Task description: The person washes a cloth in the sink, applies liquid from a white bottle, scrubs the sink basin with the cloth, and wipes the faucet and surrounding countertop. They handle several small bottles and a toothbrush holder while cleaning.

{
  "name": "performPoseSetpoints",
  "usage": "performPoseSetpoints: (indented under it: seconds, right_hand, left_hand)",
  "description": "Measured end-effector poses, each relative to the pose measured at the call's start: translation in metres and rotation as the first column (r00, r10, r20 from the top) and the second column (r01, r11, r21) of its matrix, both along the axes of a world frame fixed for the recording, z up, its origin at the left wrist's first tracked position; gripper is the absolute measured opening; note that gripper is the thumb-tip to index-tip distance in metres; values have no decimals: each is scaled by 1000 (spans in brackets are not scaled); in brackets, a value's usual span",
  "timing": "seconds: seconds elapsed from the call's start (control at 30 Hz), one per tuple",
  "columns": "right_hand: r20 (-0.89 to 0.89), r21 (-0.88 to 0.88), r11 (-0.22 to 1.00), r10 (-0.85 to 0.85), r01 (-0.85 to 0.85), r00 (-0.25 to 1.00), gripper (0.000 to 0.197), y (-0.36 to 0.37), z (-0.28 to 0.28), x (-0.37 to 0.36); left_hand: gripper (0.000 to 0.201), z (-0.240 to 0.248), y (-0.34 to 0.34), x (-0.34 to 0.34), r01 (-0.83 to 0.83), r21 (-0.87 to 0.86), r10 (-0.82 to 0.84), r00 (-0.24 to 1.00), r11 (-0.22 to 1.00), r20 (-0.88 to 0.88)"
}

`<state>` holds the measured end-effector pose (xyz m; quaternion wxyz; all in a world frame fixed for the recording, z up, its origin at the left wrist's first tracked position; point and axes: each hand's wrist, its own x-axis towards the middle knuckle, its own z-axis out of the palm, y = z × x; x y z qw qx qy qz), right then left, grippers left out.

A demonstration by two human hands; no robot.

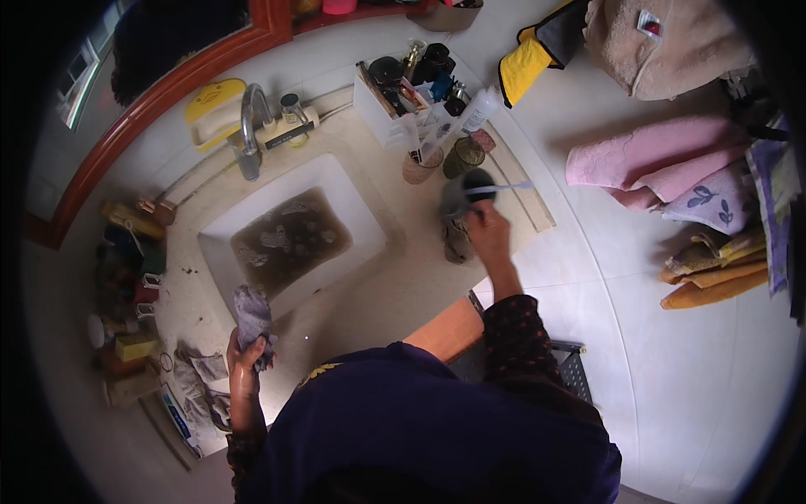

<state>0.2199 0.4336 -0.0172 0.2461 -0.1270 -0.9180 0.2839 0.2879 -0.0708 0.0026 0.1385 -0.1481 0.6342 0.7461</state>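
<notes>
Rag [252, 315]: grey cloth, limp and matt, gripped in the left hand [243, 365].
Cup [470, 189]: dark, smooth, faint sheen, under the right hand [489, 233].
Toothbrush [504, 188]: pale plastic, smooth handle.
Tap [250, 126]: polished metal, glossy.
Sink [348, 189]: white glazed ceramic, smooth; the water in it is murky brown.
Counter [395, 277]: pale stone, smooth, dull, speckled with dirt.
Mirror frame [168, 84]: reddish wood, varnished and shiny.
Towels [646, 160]: pink terry cloth, soft and matt.
Wall tiles [672, 370]: white, smooth, lightly glossy.
Organiser box [378, 113]: white plastic, smooth.
</notes>
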Motion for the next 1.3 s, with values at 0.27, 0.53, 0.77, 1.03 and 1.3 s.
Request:
performPoseSetpoints:
  seconds: [0.27,0.53,0.77,1.03,1.3]
  right_hand:
    - [127,167,977,-152,130,980,23,125,-67,-14]
    - [104,138,973,-201,186,974,43,105,-41,11]
    - [130,-50,974,227,-222,965,17,-33,-24,6]
    - [399,4,568,754,-823,522,22,-258,-104,-102]
    - [759,232,510,438,-828,483,36,-341,-192,-172]
  left_hand:
    - [60,4,43,-11,0,13,-1,996,1000,92]
    - [58,22,22,11,-106,-47,110,989,993,96]
    - [58,4,-26,8,-146,-57,148,988,988,33]
    - [58,-64,-105,7,-401,-401,218,877,824,-428]
    - [63,-98,-108,18,-516,-716,43,824,470,-565]
